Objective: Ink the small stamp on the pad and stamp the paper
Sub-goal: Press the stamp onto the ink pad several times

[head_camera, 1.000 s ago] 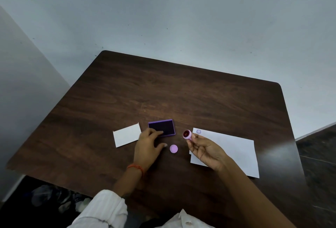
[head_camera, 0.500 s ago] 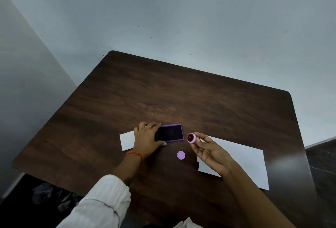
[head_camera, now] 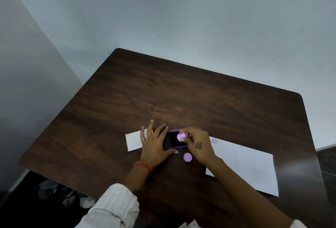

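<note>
A dark wood worktop (head_camera: 200, 100) fills mid-frame. The paper (head_camera: 245, 166) lies lower right, a stamped ring near its top-left corner. The left hand (head_camera: 154, 146) lies flat, fingers spread, beside the pad (head_camera: 172, 141). The right hand (head_camera: 198, 144) pinches the stamp (head_camera: 181, 136) down onto the pad at centre. A cap (head_camera: 187, 157) sits just below.

Right hand (head_camera: 197, 144) moved from beside the ink pad (head_camera: 176, 139) to over it; small stamp (head_camera: 181, 136) flipped from face-up to face-down on the pad surface. Left hand (head_camera: 154, 143) went from curled at the pad's edge to flat, fingers (head_camera: 150, 127) spread.
</note>
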`<state>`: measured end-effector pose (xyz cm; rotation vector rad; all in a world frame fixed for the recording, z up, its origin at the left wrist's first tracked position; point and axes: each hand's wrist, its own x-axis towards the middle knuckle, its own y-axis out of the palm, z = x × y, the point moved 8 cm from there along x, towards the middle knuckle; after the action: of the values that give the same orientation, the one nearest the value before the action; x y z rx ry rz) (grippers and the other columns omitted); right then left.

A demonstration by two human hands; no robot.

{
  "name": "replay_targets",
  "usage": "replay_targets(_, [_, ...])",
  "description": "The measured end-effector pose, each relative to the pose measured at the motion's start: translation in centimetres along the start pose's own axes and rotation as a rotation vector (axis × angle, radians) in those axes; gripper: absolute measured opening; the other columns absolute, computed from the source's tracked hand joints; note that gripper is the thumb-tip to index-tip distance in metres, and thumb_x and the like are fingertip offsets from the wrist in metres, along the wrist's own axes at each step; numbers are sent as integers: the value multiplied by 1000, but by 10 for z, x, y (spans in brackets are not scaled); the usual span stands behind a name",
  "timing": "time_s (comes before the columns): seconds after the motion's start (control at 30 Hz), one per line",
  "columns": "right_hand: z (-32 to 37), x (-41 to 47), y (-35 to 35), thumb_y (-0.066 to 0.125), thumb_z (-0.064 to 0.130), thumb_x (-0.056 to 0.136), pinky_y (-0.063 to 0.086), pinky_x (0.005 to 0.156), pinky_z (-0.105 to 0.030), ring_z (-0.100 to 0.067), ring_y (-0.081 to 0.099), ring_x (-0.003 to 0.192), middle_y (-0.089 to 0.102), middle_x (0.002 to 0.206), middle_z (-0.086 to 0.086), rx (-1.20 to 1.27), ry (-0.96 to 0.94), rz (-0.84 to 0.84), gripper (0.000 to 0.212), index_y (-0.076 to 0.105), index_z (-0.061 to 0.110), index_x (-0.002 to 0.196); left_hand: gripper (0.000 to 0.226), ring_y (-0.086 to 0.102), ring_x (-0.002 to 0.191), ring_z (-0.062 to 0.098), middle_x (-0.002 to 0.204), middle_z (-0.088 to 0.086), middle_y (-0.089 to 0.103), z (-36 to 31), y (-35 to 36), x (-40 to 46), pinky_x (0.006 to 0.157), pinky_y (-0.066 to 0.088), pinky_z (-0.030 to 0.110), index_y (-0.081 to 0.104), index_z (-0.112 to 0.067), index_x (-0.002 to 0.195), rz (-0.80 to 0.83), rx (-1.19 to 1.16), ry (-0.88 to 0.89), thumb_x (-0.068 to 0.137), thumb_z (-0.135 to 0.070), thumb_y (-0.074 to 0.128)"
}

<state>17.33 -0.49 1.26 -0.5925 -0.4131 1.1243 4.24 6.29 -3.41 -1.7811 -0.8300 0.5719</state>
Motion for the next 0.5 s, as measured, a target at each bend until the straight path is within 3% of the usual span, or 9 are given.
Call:
replay_targets(0.07, [10,5,23,67,-8,65,47,83,-34,-30,60,98,67,105,-11,-267,-158,212,29,66,5,91,88,-13,144,27,152,-5,31,-2,-2,-1,103,-35,47,36,-23,139,-10,52,43,69,-72,54])
replay_targets(0.17, [11,3,52,70,-5,61,44,93,-37,-29,49,116,57,122,-13,-550,-269,442,52,56,6,110,84,-21,142,26,154,-6,26,-1,-1,-2,100,-38,49,36,-28,139,-16,83,66,71,-78,41])
replay_targets(0.33, [13,2,52,61,0,75,41,95,-35,-28,46,118,55,127,-15,-563,-303,363,48,49,7,121,80,-15,143,29,155,-4,23,1,0,-6,107,-30,50,39,-30,137,-43,39,55,73,-78,38])
replay_targets(0.5, [14,1,52,60,0,76,41,97,-40,-33,47,119,56,125,-18,-517,-281,334,46,50,4,120,78,-13,144,31,157,-6,11,2,5,-8,112,-19,55,26,-32,142,-47,96,60,78,-76,30])
